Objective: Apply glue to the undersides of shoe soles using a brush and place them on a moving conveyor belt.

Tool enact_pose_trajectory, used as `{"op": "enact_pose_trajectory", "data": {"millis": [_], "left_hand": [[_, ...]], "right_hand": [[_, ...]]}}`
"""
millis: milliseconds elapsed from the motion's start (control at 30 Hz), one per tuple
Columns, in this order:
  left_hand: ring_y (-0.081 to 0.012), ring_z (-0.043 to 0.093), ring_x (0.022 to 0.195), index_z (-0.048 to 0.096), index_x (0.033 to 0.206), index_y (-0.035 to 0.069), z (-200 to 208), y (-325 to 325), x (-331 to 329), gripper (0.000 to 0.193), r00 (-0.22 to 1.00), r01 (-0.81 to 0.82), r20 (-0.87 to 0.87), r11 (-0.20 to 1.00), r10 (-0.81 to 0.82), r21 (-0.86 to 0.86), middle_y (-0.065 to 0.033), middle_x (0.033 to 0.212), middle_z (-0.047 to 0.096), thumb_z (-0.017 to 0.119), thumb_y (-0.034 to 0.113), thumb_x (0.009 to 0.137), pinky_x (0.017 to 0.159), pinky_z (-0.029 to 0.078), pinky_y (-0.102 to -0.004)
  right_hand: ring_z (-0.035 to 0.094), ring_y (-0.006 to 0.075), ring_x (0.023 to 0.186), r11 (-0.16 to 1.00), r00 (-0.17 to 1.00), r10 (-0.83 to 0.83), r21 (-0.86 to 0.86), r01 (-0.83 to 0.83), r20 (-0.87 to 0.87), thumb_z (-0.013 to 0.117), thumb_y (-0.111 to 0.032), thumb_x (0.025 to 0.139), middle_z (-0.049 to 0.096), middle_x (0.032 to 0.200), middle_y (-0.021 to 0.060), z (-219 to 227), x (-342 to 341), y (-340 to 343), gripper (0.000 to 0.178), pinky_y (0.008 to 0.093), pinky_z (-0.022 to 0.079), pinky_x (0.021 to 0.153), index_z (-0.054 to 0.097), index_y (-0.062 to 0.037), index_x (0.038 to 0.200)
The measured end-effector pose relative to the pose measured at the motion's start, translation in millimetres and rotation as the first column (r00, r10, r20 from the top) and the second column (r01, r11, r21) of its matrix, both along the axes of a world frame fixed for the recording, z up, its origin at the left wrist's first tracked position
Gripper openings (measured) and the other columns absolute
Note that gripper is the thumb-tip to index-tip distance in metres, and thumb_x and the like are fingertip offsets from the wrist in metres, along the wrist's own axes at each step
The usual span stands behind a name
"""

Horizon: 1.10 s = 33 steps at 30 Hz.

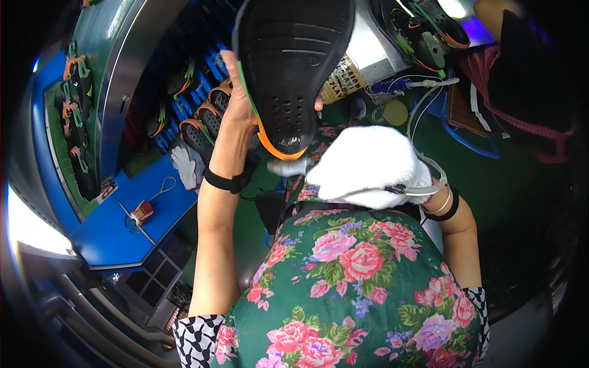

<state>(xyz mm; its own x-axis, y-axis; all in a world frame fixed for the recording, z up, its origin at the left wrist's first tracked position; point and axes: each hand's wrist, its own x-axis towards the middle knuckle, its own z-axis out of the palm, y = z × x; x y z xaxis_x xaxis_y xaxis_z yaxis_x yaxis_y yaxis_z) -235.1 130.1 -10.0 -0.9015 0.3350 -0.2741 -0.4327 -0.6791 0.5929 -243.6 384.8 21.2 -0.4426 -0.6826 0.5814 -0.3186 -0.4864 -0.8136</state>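
In front of me my left hand (240,101) holds a black clog (287,67) with green and orange trim. Its perforated face is turned up toward me, with the orange-edged end lowest. My left thumb lies along one edge, and a fingertip shows at the opposite edge. Close below that end is my right hand (374,164), wrapped in a white knit glove or cloth. Its fingers look closed around a slim, pale thing (288,167), smeared by motion and too unclear to name. Contact between that thing and the clog cannot be made out.
More clogs (211,113) stand by blue holders behind my left forearm. The blue table (132,227) bears a grey glove (184,165) and a small red item (142,211). Green-belted machinery stands far left. Clog parts (423,37) lie at upper right, near another person's arm (494,11).
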Motion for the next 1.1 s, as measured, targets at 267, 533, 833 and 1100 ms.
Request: {"op": "enact_pose_trajectory", "data": {"millis": [267,533,833,1100], "left_hand": [[-0.0370,0.074,0.089,0.044,0.144,-0.001,0.1,4.2,-2.9,0.104,0.966,0.215,0.195,0.946,-0.170,-0.241,-0.0262,0.117,0.066,0.036,0.083,0.084,0.073,0.066,-0.0466],[-0.0369,0.073,0.091,0.046,0.143,0.001,-7.9,-0.8,-4.7,0.104,0.958,0.158,0.244,0.988,-0.152,-0.003,-0.0247,0.113,0.068,0.025,0.085,0.085,0.075,0.065,-0.0516],[-0.0357,0.072,0.097,0.055,0.133,-0.001,-29.2,36.3,37.1,0.061,0.929,-0.156,0.353,0.983,0.111,0.099,-0.0226,0.114,0.069,0.026,0.046,0.108,0.085,0.061,-0.0473],[-0.0323,0.067,0.108,0.057,0.129,-0.006,-28.2,43.2,62.6,0.034,0.889,-0.290,0.310,0.938,0.337,-0.189,-0.0222,0.121,0.065,0.044,0.016,0.106,0.099,0.054,-0.0493]], "right_hand": [[0.069,0.0258,0.090,0.965,0.971,0.064,0.263,-0.002,-0.230,0.070,-0.013,0.081,0.073,0.106,0.0082,-3.8,-1.2,-1.3,0.027,0.0360,0.057,0.076,0.073,-0.0092,0.108],[0.073,0.0254,0.084,0.971,0.952,0.030,0.216,-0.099,0.304,0.081,-0.004,0.074,0.076,0.092,0.0124,7.9,-18.3,-0.4,0.010,0.0347,0.057,0.073,0.077,-0.0043,0.083],[0.072,0.0212,0.085,0.838,0.886,-0.445,0.410,0.360,0.133,0.074,0.004,0.081,0.075,0.098,0.0139,13.0,-37.7,-1.6,0.017,0.0321,0.056,0.078,0.076,0.0000,0.098],[0.071,0.0224,0.084,0.827,0.930,-0.355,0.430,0.362,-0.101,0.076,0.001,0.078,0.076,0.097,0.0115,17.8,-33.7,-10.4,0.017,0.0325,0.056,0.077,0.077,-0.0032,0.095]]}}
